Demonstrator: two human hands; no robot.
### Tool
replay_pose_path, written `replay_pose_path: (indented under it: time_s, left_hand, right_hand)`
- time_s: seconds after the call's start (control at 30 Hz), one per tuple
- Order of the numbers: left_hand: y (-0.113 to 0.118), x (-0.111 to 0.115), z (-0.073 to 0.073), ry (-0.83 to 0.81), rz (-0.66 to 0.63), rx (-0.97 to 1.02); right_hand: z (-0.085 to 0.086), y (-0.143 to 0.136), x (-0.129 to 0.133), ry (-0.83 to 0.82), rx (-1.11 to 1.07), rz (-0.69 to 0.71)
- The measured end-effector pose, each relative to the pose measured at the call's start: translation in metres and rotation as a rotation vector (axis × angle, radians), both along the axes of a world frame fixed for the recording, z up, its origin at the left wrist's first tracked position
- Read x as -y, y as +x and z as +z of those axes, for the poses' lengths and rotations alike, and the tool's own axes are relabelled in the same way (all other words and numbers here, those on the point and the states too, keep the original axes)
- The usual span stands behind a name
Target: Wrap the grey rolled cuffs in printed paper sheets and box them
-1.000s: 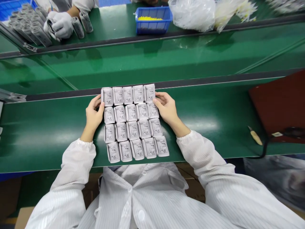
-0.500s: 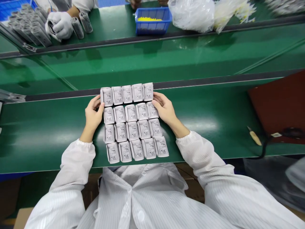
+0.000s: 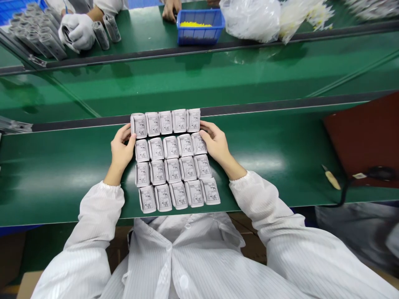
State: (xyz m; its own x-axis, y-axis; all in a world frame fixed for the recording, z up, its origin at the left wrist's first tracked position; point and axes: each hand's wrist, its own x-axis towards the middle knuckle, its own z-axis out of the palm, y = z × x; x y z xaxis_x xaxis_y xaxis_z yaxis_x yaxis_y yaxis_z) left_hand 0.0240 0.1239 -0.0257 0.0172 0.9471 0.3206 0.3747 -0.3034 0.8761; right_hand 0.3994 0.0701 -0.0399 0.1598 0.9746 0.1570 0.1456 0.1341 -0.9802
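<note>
Left grip (image 3: 122,150), right grip (image 3: 218,145) — half-open against papers (image 3: 166,123)

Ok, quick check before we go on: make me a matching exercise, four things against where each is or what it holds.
1. farthest paper row
2. blue bin
3. wooden-handled tool
4. co-worker's gloved hand

A. holds yellow pieces
B. around a grey piece
C. between left hand and right hand
D. beside the brown board

Pairs: 1-C, 2-A, 3-D, 4-B
</note>
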Motion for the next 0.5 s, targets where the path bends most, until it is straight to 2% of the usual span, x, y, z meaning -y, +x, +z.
replay_pose_path:
  time_s: [0.2,0.4,0.5]
  left_hand:
    - [0.0013,0.0004,0.0004,0.012,0.0,-0.005]
    - [0.0014,0.0005,0.0015,0.012,-0.01,-0.008]
    - [0.0005,-0.0004,0.0002,0.008,-0.02,-0.002]
  right_hand:
    - [-0.0025,-0.0005,0.0015,0.026,-0.042,0.02]
    - [-0.0028,0.0036,0.0037,0.078,0.155,0.039]
    - [-0.0042,0.0038,0.0031,0.063,0.152,0.031]
